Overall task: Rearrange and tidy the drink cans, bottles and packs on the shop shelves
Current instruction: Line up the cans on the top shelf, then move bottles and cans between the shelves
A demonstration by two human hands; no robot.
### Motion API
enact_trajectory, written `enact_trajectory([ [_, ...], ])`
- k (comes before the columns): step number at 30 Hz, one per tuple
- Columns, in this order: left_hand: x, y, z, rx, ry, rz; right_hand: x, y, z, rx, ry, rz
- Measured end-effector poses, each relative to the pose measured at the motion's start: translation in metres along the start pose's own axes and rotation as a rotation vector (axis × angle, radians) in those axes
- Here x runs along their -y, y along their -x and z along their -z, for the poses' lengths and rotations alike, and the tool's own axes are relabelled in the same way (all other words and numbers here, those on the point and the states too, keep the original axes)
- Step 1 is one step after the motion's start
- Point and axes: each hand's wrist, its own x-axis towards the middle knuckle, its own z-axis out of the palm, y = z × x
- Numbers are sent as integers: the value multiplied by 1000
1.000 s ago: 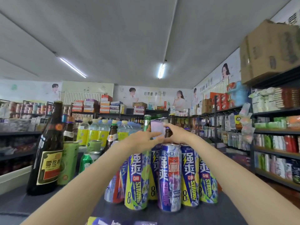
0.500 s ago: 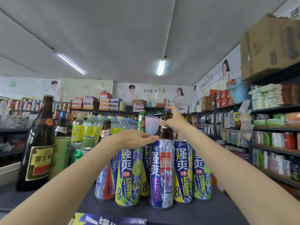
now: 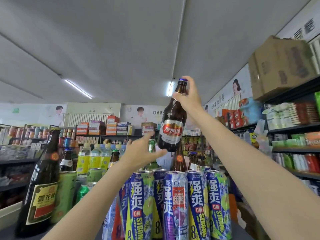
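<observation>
Head: RIO cans [image 3: 174,203] front; tall brown bottle [image 3: 43,184] left.

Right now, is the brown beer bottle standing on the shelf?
No, the right hand holds the brown beer bottle by its neck, above the cans.

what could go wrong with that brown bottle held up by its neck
1. The right hand grips the brown glass beer bottle only at its neck, tilted in mid-air; it may slip and drop onto the tall blue-and-yellow drink cans below.
2. The left hand, fingers spread, reaches under the bottle's base; it could knock the green bottle just behind.
</observation>
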Motion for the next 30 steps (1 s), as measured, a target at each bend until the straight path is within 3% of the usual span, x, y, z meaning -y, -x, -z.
enact_trajectory([
  [2,-8,1,13,-130,207,3,19,3,1,-1,-80,-13],
  [8,-19,62,43,-107,524,-51,84,67,5,30,-339,-124],
  [14,30,215,29,22,565,-45,90,229,-9,314,-198,-424],
  [20,80,376,-52,275,555,117,31,407,-25,294,-19,-736],
  [25,137,526,-172,520,563,249,-61,586,-32,270,147,-962],
  [27,175,592,-220,609,482,295,-100,666,-42,353,244,-985],
  [30,236,688,-289,660,355,514,-159,785,-57,531,388,-998],
])
